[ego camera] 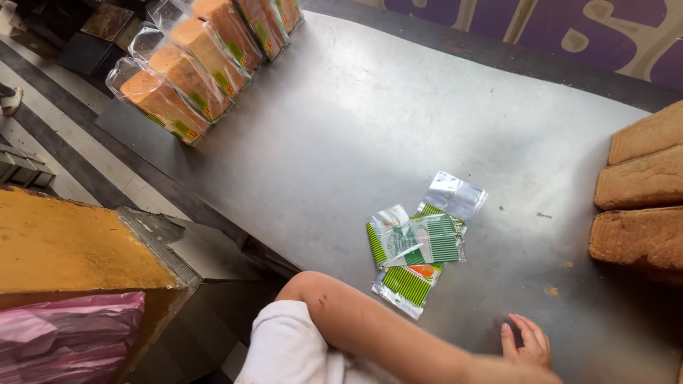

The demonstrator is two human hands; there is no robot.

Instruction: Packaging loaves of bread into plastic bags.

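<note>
Near the lower right edge of the steel counter, the left hand lies palm down with fingers loosely spread, released and grasping nothing; its forearm crosses the near edge from a white sleeve on the left. The right hand is out of view. Nearest to the left hand, a little to its left and farther off, is a small untidy heap of flat bags, clear plastic printed with green stripes and a patch of orange, overlapping one another; they look empty and pressed flat, and the hand is apart from them. By my reading this is a pause between grasps: nothing is lifted, and taking a bag would call for the hand to go left and far and pinch a thin, slippery edge off the metal. Along the right edge sit three bare loaves, brown-crusted, side by side and touching, well apart from the bags. At the far left a row of bagged loaves stands packed close, each clear bag holding one loaf, with a green and yellow label. A few crumbs lie between the heap and the bare loaves. Below the counter's left edge are a yellow-topped block, pink plastic beneath it, and a striped floor.
</note>
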